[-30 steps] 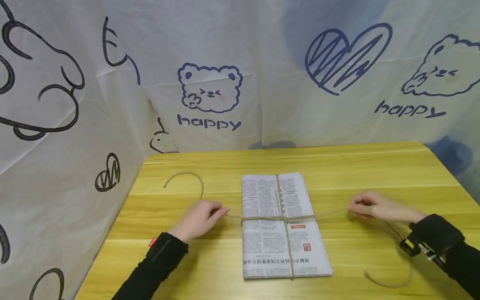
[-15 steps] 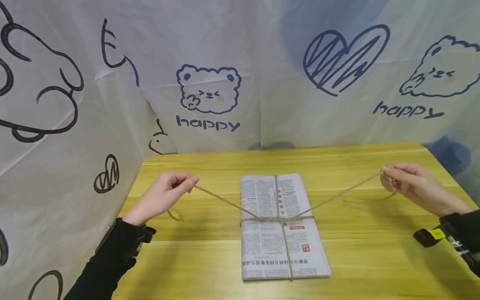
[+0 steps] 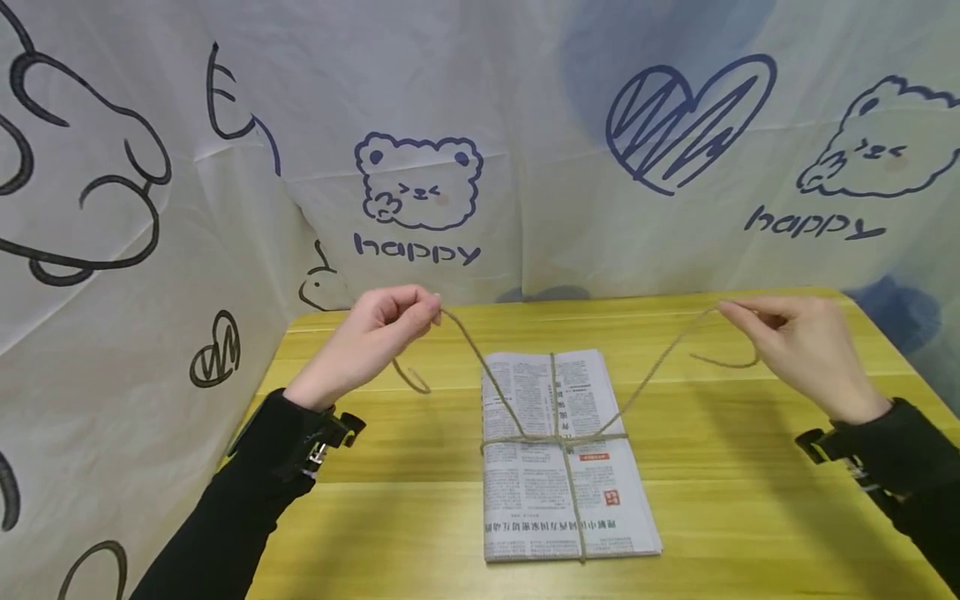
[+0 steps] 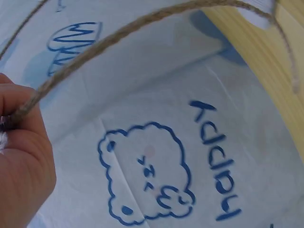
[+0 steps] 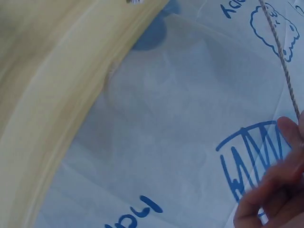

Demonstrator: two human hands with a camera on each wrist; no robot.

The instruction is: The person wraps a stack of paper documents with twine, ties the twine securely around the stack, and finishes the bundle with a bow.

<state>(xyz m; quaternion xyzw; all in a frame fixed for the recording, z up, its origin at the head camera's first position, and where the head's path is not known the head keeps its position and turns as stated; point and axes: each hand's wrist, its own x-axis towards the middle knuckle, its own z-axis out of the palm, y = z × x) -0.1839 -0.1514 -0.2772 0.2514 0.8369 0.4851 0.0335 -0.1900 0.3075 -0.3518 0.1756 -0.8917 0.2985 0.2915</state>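
A folded stack of newspapers (image 3: 532, 508) lies on the wooden table, with brown twine (image 3: 576, 500) crossing it lengthwise and widthwise. Two strands of the twine rise from the crossing, one to each hand. My left hand (image 3: 367, 337) pinches one strand above the far left of the stack, its loose tail hanging below the fingers. On the other side, my right hand (image 3: 806, 350) pinches the second strand, whose tail curls out under the palm. Both strands bow a little. In the left wrist view the twine (image 4: 142, 21) arches away from the fist; the right wrist view shows its strand (image 5: 285, 71) running up from the fingertips.
The yellow wood-grain table (image 3: 405, 517) ends at a pale cloth backdrop (image 3: 555, 150) with drawn bears and hearts. Another cloth wall (image 3: 150, 350) stands along the left side. Black sleeves with strapped wrist cameras cover both forearms.
Both hands have risen from low beside the stack, spread apart, then come closer together higher up. The twine strands have lifted off the newspapers and slackened. The stack stays in place.
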